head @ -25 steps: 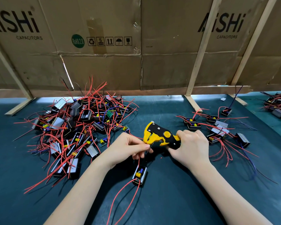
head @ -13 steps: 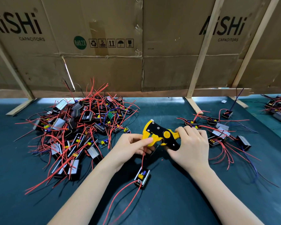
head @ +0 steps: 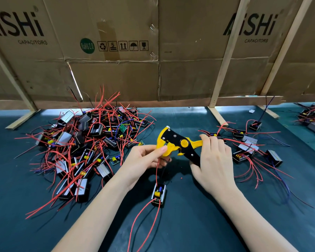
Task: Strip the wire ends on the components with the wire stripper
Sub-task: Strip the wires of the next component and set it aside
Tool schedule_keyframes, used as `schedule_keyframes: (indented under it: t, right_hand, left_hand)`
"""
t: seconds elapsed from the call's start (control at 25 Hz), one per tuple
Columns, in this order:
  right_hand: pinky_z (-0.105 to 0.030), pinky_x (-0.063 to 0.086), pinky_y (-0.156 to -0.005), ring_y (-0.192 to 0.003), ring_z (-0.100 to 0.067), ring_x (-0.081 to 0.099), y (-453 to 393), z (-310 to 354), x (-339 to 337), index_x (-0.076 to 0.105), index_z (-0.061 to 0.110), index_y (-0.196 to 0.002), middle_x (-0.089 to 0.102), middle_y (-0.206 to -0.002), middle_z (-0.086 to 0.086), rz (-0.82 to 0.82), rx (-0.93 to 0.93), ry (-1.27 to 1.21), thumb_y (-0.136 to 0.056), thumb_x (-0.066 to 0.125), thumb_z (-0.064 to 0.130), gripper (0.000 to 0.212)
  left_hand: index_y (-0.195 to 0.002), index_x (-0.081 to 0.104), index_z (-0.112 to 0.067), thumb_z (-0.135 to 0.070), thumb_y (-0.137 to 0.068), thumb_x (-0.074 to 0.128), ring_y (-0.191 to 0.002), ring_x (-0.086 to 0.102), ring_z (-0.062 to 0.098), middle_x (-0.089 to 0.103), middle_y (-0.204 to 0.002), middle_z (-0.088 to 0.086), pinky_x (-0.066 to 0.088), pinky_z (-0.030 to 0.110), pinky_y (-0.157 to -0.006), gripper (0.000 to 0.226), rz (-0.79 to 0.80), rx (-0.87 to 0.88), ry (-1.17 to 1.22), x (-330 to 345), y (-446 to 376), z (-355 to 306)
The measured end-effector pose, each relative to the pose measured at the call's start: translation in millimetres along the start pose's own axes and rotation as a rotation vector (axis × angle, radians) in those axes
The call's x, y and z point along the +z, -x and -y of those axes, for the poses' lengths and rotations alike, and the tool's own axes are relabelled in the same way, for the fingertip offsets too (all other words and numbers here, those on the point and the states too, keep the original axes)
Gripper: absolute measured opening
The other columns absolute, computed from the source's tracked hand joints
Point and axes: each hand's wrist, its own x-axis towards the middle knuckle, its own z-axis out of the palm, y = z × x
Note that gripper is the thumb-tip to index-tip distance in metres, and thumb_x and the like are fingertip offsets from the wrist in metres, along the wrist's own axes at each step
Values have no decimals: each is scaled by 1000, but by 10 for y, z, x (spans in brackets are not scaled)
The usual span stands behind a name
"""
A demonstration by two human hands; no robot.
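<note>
Right hand point(head: 214, 160) as I watched wrapped round the wire stripper point(head: 178, 142) handles above the mat, left hand point(head: 144, 158) pinched a red wire point(head: 157, 171) at its head, component point(head: 158, 194) lay below on the dark mat point(head: 189, 224), between both forearms

left hand point(head: 144, 159) seemingly pinching, right hand point(head: 214, 160) gripping

One wire stripper point(head: 178, 142), two hands.

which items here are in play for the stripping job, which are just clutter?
In play:
wire stripper in right hand
red wire pinched by left hand
its component
unsorted pile
smaller group

Clutter:
cardboard boxes
wooden slats
</note>
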Motion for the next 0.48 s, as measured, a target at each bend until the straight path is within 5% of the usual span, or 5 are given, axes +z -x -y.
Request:
schedule_keyframes:
  t: [0.2, 0.36, 0.48]
  right_hand:
    - [-44, 43, -72, -82, -38, 57, -35, -82, 21, 59, 0, -100, 60, -87, -12, -126, 116, -166, -69, 83, 37, 54]
    - [-44, 44, -72, -82, -36, 56, -28, -174, 46, 59, 3, -97, 58, -88, -10, -182, 118, -173, -73, 69, 49, 53]
    - [-42, 40, -71, -78, -34, 57, -28, -189, 69, 60, 3, -95, 58, -84, -9, -177, 102, -57, -71, 71, 53, 57]
  left_hand:
    - [-114, 64, -9, -31, -75, 75, -81, 70, 19, 75, -98, 16, 58, 26, -74, 46, 22, -117, -126, -169, 13, -42]
    - [-104, 67, 1, -6, -89, 68, -69, 69, 17, 76, -85, 14, 54, 21, -62, 17, 109, -211, -256, -162, 50, 11]
    - [-99, 71, 0, -8, -91, 65, -67, 70, 16, 76, -82, 14, 52, 19, -59, 13, 92, -139, -257, -148, 55, -17]
